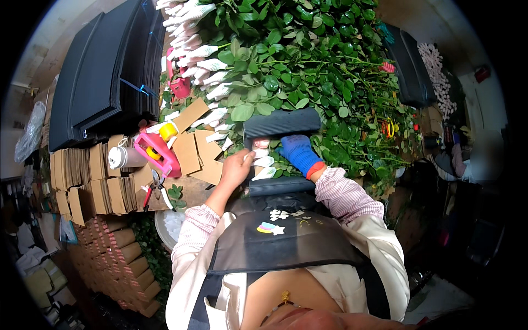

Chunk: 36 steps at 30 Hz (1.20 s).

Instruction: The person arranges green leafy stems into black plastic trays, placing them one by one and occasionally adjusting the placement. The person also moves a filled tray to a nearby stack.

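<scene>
Left hand (pixel 235 169), bare: fingertips pinched on white-netted flower bud (pixel 259 154). Right hand (pixel 297 154), blue-gloved: beside buds; grip cannot be told.

Blue glove (pixel 298 153), red cuff (pixel 315 168); pink-white striped sleeves (pixel 350 196); white nets (pixel 264 161); green leaves (pixel 308 69).

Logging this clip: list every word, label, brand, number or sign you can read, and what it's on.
No word, number or brand is clearly readable.
Stacked brown cartons, lower left: red markings, too small to tell whether they are text.
Dark apron: a rainbow-and-star patch, a picture; small gold marks beside it can't be made out.
</scene>
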Each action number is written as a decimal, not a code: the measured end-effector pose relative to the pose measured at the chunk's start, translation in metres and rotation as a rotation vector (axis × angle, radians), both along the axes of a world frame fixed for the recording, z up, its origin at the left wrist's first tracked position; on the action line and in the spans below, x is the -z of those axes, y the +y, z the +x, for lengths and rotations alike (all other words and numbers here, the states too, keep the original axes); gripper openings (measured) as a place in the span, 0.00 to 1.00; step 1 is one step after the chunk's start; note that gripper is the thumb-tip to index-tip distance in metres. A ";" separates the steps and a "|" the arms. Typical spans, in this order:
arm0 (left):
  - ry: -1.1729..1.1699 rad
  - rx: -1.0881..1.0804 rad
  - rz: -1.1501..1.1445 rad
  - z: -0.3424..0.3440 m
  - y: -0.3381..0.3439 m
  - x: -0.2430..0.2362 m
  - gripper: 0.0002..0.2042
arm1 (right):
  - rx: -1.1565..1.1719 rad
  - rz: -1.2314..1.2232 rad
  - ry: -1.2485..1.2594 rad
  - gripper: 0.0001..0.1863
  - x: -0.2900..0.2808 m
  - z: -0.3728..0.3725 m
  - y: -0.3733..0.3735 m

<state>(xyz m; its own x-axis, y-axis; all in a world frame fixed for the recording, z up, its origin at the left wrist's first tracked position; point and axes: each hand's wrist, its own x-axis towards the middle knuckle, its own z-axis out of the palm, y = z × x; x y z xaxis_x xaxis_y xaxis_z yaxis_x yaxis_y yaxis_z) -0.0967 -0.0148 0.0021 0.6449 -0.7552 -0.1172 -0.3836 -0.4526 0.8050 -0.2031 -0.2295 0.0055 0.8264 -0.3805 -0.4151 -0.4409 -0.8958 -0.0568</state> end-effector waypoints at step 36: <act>0.255 0.255 0.250 -0.001 0.019 -0.009 0.22 | -0.338 0.111 0.178 0.17 -0.048 -0.015 0.037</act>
<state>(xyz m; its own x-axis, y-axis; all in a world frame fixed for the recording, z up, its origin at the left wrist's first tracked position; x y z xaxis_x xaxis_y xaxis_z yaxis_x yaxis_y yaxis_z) -0.0978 0.0038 0.0114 0.3683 -0.8148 -0.4478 -0.3117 -0.5620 0.7661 -0.2184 -0.1924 0.0533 0.8085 -0.0435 -0.5869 -0.1335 -0.9848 -0.1109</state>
